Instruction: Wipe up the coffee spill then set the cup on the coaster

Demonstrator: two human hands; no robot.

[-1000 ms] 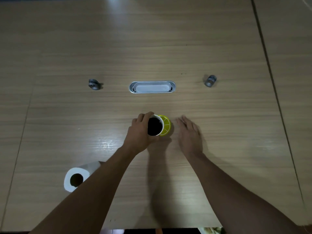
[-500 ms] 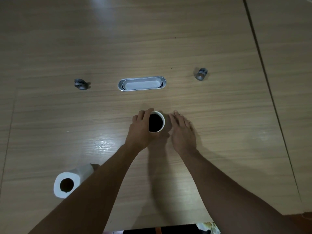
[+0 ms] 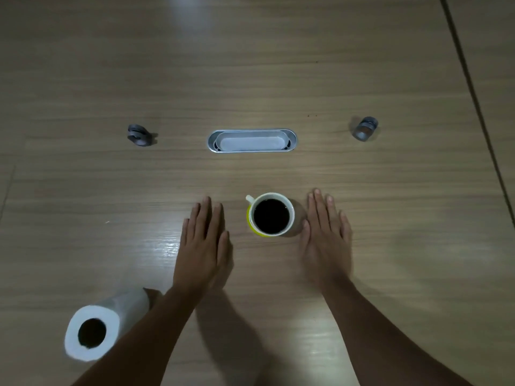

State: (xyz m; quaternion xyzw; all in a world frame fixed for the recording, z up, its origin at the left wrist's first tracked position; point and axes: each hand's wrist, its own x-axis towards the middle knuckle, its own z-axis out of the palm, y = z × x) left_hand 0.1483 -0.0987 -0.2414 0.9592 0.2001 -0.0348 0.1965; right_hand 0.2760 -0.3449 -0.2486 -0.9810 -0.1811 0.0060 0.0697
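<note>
A white cup [image 3: 271,214] full of dark coffee stands on a yellow-green coaster [image 3: 250,223], of which only a thin edge shows at the cup's left and bottom. Its handle points to the upper left. My left hand [image 3: 205,240] lies flat on the wooden table to the left of the cup, apart from it and holding nothing. On the other side my right hand [image 3: 326,235] rests flat, close to the cup, and is empty as well. I see no coffee spill on the table.
A roll of white paper towel [image 3: 96,327] lies on its side at the lower left, beside my left forearm. A metal cable grommet [image 3: 252,140] is set into the table behind the cup. Small grey fittings sit at the left [image 3: 138,135] and right [image 3: 364,129].
My left hand has let go of the cup and moved left to lie flat on the table. The cup now stands on the coaster. My right hand has shifted slightly right.
</note>
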